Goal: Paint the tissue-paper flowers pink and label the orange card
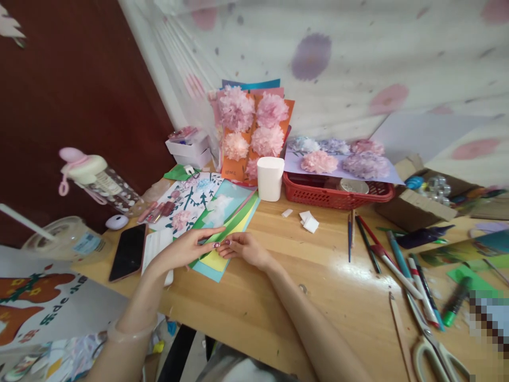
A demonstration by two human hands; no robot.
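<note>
Over a stack of coloured paper, my left hand point(198, 245) pinches a sheet of green paper point(237, 216) between thumb and fingers. My right hand point(245, 249) is closed, with its fingertips pressed together at the lower edge of that green sheet, almost touching my left thumb. The green sheet is lifted and curved. Beneath it lie yellow paper point(218, 261) and light blue paper point(217, 275), partly hidden by my hands. A white sheet with painted leaves and tissue flowers point(194, 199) sits just beyond my left hand.
Left are a phone point(128, 252), a drink cup point(69, 241) and a bottle point(105, 183). Behind stand a white container point(271, 179), orange cards with paper flowers point(234, 164) and a red basket point(330, 197). Pens, scissors point(427, 337) and a cardboard box point(423, 204) lie right.
</note>
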